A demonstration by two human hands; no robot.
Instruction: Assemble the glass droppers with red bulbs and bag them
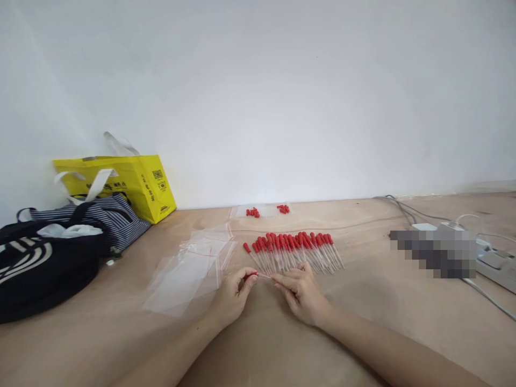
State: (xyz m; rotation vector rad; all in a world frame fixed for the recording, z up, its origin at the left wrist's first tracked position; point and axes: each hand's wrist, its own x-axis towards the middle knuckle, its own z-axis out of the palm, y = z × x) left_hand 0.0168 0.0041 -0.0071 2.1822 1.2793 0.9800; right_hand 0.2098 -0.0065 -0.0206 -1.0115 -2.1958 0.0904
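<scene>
Between both hands lies a glass dropper (pixel 264 276) with a red rubber bulb and a thin clear tube. My left hand (pixel 233 295) pinches it at the red bulb. At the other end, the fingers of my right hand (pixel 304 296) close on the clear tube near its tip. Just beyond the hands, many similar droppers (pixel 294 248) are spread in a row, red bulbs facing away from me. Clear zip bags (pixel 193 263) with red seal lines overlap in a loose stack left of the droppers.
Near the wall, loose red bulbs (pixel 253 213) lie on clear bags. A yellow tote bag (pixel 151 188), a striped bag (pixel 129 220) and a black bag (pixel 60 274) stand at left. Chargers and cables run to a power strip (pixel 500 266) at right, beside a pixelated patch.
</scene>
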